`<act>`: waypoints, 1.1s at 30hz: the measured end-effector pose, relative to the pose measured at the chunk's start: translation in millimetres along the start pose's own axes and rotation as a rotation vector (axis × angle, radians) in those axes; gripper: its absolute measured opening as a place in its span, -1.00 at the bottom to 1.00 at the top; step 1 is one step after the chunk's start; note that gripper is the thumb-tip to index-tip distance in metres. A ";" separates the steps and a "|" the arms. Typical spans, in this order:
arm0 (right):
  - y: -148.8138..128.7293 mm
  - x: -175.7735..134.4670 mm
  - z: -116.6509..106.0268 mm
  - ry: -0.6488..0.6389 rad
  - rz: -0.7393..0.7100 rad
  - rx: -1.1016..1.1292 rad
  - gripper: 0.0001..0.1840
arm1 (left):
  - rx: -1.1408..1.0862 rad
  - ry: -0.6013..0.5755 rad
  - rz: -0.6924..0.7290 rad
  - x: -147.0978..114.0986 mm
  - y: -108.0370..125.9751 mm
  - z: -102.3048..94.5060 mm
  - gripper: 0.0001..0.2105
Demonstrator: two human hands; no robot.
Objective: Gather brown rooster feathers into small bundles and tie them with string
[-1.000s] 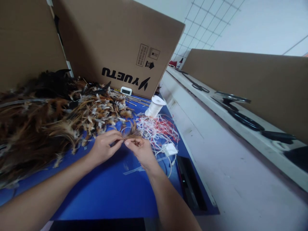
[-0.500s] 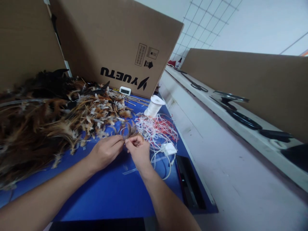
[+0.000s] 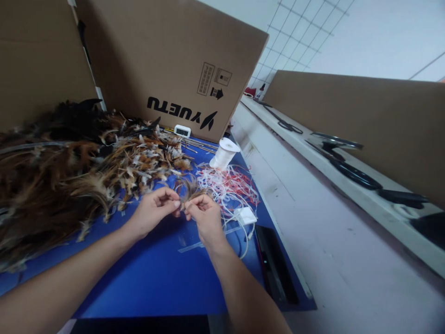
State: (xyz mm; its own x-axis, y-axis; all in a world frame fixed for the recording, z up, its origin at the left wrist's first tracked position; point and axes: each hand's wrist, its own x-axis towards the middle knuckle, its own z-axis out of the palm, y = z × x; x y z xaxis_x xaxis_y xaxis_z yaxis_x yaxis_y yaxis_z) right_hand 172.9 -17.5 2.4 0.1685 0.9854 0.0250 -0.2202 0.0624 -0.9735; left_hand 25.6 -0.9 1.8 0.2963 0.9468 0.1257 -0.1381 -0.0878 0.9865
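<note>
My left hand [image 3: 156,209] is over the blue table mat [image 3: 156,283], thumb and forefinger pinched together. What lies between those fingertips is too small to make out. My right hand [image 3: 207,218], also closed in a pinch, is just to its right, the two sets of fingertips a small gap apart. A tuft of brown feathers [image 3: 190,187] shows right behind the right fingertips and seems to be gripped by them. To the left spreads a large heap of brown, black and pale feathers [image 3: 128,162].
A white spool [image 3: 225,154] stands behind tangled red and white strips [image 3: 227,183]. A white adapter [image 3: 245,215] with its cable lies beside them. Near the right edge is a black device [image 3: 276,264]. A cardboard box [image 3: 174,55] rises behind; scissors [image 3: 290,126] lie on the ledge.
My left hand has drawn slightly away from the right, and its fingers have opened up into a looser pinch. The right hand has shifted slightly right. The whole view has moved a little.
</note>
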 end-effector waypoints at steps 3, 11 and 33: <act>-0.8 -0.5 -0.7 -0.011 0.005 0.005 -0.85 | -0.155 -0.055 -0.084 0.8 -1.7 0.4 -0.76; -2.1 -0.6 -1.7 -0.017 -0.003 0.002 -0.82 | 0.042 -0.141 -0.065 1.6 -6.4 -6.3 -0.76; -0.4 -6.5 4.1 -0.143 0.239 0.228 -0.80 | 0.393 0.133 0.499 -7.6 -12.3 1.9 -0.95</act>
State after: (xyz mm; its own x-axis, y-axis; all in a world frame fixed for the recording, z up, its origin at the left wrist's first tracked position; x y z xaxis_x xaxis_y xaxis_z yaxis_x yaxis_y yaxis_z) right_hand 168.0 -23.2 3.6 -0.0465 0.9876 -0.1502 -0.4485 -0.1550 -0.8802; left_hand 26.8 -7.6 -11.1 0.1628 0.7912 0.5895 0.1353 -0.6097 0.7810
